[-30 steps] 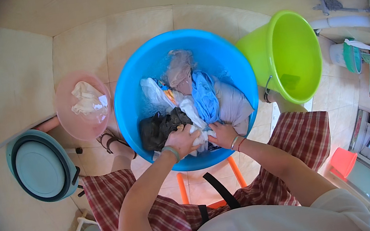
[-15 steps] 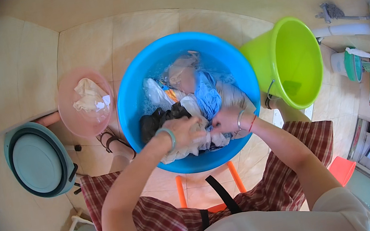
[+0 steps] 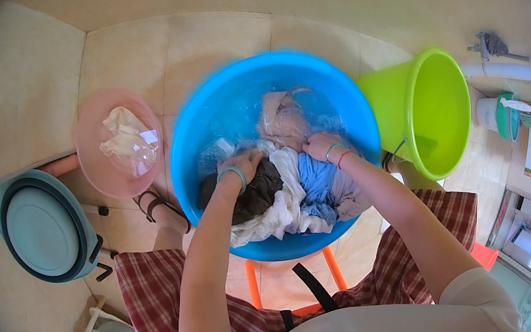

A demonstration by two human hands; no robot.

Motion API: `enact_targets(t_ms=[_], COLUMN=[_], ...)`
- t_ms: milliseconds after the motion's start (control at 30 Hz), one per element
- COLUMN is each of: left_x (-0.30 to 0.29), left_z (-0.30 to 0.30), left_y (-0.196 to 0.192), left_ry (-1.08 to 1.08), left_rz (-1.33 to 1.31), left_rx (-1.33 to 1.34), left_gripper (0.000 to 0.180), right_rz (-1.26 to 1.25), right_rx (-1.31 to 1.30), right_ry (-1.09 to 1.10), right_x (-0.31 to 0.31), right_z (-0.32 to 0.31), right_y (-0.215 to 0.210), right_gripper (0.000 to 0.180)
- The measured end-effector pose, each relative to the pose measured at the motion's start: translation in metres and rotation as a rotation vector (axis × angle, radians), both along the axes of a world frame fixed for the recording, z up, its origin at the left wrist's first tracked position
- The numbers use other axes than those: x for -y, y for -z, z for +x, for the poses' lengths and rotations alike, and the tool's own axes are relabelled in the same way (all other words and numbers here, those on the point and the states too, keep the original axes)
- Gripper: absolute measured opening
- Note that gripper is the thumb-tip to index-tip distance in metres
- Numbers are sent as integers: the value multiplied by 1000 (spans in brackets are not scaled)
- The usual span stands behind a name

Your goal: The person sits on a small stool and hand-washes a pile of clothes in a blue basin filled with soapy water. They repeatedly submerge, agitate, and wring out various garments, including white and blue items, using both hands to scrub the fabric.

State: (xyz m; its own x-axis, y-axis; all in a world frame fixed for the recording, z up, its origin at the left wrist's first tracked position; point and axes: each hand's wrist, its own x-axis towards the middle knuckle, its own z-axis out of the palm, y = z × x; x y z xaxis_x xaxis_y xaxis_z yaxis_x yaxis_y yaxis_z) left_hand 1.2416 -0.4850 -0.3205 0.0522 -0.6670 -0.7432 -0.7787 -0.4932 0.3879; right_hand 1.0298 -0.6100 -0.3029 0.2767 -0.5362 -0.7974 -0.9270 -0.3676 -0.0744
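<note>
I see both hands, left hand (image 3: 246, 165) and right hand (image 3: 319, 145), clenched on wet laundry (image 3: 284, 198) in the blue basin (image 3: 202, 117) (pink bowl (image 3: 95, 165) left, green bucket (image 3: 434, 111) right).

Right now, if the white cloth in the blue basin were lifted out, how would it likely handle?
The white cloth lies crumpled and draped over other garments, so it would probably hang limp. It sits in the blue basin with water showing behind it, so it is likely soaked, heavy for its size and dripping. The left hand and right hand press into the pile.
</note>
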Motion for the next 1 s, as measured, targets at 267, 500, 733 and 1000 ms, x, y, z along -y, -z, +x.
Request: enact_targets(t_ms=[267,500,733,1000], left_x=[-18,-14,8,7], left_z=[-10,-9,-25,-17], left_y=[-4,1,-65,-143], left_ry=[-142,-1124,-1259,-970], left_rz=[-176,-434,-351,-279], left_rx=[153,-707,-1119,-1806], left_gripper=[39,29,67,71], right_rz=[-434,-256,-51,132], right_rx=[237,1092,1202,1387], right_ry=[43,428,625,803], right_x=[6,-19,-41,-47], right_z=[37,58,45,51], right_y=[5,-37,-186,-283], right_gripper=[48,22,19,25])
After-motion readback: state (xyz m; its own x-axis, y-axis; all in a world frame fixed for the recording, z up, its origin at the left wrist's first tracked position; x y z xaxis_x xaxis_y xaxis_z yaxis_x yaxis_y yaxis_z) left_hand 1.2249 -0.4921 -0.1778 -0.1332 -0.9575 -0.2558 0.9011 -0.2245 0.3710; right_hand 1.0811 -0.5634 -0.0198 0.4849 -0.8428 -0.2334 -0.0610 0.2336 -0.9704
